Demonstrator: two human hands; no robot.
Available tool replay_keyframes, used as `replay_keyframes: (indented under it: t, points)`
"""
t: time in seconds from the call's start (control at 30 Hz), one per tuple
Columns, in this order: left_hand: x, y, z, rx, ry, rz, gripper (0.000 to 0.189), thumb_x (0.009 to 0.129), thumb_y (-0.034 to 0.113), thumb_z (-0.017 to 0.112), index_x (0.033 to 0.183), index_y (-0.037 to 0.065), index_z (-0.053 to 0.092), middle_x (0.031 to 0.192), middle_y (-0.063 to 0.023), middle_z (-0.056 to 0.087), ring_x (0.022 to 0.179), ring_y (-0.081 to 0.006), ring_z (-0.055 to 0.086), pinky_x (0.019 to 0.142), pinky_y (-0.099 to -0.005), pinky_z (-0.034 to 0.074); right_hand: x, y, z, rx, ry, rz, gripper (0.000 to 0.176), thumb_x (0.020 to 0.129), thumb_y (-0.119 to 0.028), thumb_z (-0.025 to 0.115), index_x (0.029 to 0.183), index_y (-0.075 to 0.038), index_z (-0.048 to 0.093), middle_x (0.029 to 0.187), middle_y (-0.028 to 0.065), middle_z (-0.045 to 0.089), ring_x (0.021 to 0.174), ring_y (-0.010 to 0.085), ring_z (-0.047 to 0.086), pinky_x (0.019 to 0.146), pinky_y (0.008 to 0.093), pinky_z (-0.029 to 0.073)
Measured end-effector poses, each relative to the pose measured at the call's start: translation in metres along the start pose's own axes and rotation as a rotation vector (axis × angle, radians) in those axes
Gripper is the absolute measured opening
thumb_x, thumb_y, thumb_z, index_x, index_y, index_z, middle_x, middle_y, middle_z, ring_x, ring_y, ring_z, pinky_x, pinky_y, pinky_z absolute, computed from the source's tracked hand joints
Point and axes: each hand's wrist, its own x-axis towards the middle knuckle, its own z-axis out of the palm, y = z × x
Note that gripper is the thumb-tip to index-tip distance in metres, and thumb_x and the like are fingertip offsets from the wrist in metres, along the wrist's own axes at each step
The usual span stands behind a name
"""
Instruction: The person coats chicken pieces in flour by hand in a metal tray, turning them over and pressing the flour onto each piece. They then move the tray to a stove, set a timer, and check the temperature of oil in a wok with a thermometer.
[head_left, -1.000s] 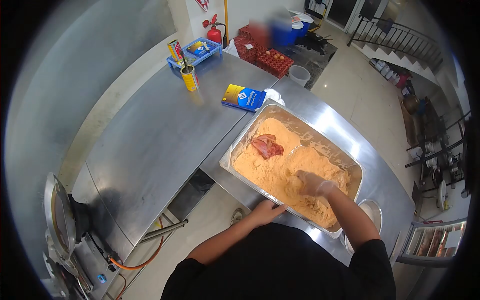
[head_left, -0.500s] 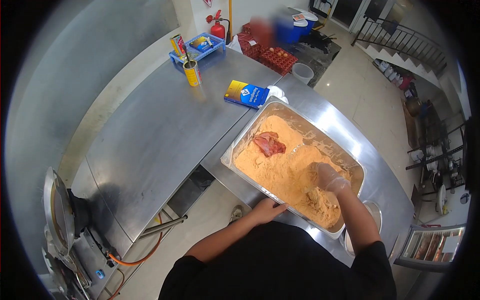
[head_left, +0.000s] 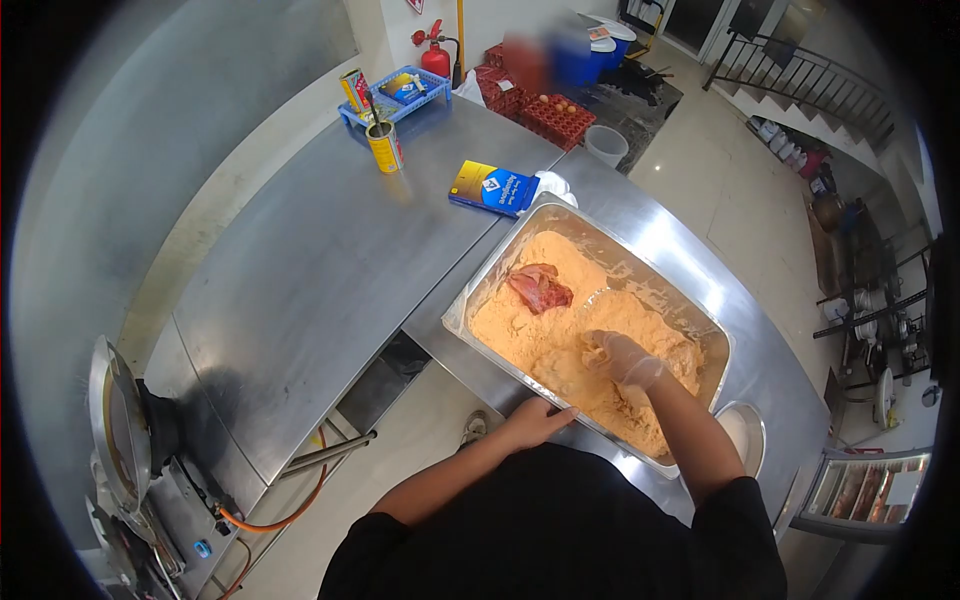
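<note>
A deep metal tray [head_left: 715, 335] holds orange-tan flour [head_left: 525, 335]. On the flour in the tray's left part lies a piece of raw red meat [head_left: 541, 288]. My right hand [head_left: 625, 360], in a clear plastic glove, is down in the flour near the tray's middle, its fingers bent and partly covered; I cannot make out what they hold, if anything. Lumpy coated matter shows just below that hand. At the tray's near edge, my bare left hand [head_left: 535, 422] grips the rim, thumb over it.
Beyond the tray, a blue and yellow box [head_left: 490, 188] lies on the steel table [head_left: 330, 230]. Farther back stand an open yellow can [head_left: 385, 147] and a blue basket [head_left: 430, 92]. A round metal bowl [head_left: 755, 440] is right of the tray, and a pan [head_left: 115, 430] is far left.
My right hand has moved left through the flour, away from the tray's right end. The flour around it has shifted. My left hand has stayed at the rim.
</note>
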Motion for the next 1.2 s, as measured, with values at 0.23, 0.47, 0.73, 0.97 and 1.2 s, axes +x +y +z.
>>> replay_keyframes:
  t: [0.23, 0.47, 0.73, 0.97, 1.2]
  points:
    - [0.003, -0.009, 0.001, -0.009, 0.019, 0.036, 0.033, 0.099, 0.031, 0.058, 0.11, 0.001, 0.067, 0.093, -0.0045, 0.072, 0.076, -0.0105, 0.057, 0.071, -0.0287, 0.048, -0.027, -0.031, -0.03, -0.549, -0.502, 0.352, 0.053, 0.086, -0.046, 0.063, 0.114, -0.001, 0.062, 0.101, 0.0237, 0.069, 0.098, 0.0376, 0.066, 0.085, 0.0419, 0.052]
    - [0.0, 0.001, 0.002, -0.071, 0.058, 0.015, 0.037, 0.097, 0.035, 0.06, 0.098, -0.001, 0.069, 0.082, -0.0071, 0.069, 0.076, -0.0149, 0.062, 0.071, -0.0325, 0.049, -0.073, -0.004, -0.002, -0.578, -0.178, 0.129, 0.029, 0.082, -0.024, 0.068, 0.103, -0.004, 0.065, 0.093, 0.0202, 0.069, 0.089, 0.0359, 0.068, 0.078, 0.0416, 0.053]
    - [-0.006, 0.016, -0.002, -0.053, 0.021, -0.041, 0.037, 0.098, 0.032, 0.059, 0.108, -0.002, 0.066, 0.087, -0.0063, 0.07, 0.076, -0.0138, 0.062, 0.07, -0.0323, 0.049, -0.068, -0.016, -0.068, 0.173, 0.089, 0.343, 0.025, 0.082, -0.012, 0.067, 0.104, -0.002, 0.065, 0.09, 0.0182, 0.069, 0.079, 0.0277, 0.066, 0.074, 0.0357, 0.052]
    - [-0.004, 0.013, -0.002, -0.071, 0.013, -0.027, 0.037, 0.098, 0.033, 0.059, 0.109, -0.002, 0.066, 0.089, -0.0074, 0.071, 0.078, -0.014, 0.063, 0.072, -0.0319, 0.05, -0.021, 0.024, -0.054, -0.271, 0.492, 0.238, 0.02, 0.084, 0.0, 0.059, 0.104, 0.0, 0.064, 0.095, 0.0151, 0.07, 0.087, 0.0252, 0.068, 0.074, 0.0345, 0.052]
    - [-0.002, 0.005, -0.003, -0.03, -0.004, -0.055, 0.037, 0.099, 0.034, 0.058, 0.111, 0.0, 0.066, 0.093, -0.0052, 0.071, 0.078, -0.0119, 0.059, 0.07, -0.0294, 0.049, -0.016, 0.03, 0.013, -0.617, 0.083, 0.027, 0.025, 0.081, -0.024, 0.065, 0.093, -0.001, 0.066, 0.088, 0.0178, 0.066, 0.084, 0.0322, 0.065, 0.079, 0.0428, 0.051]
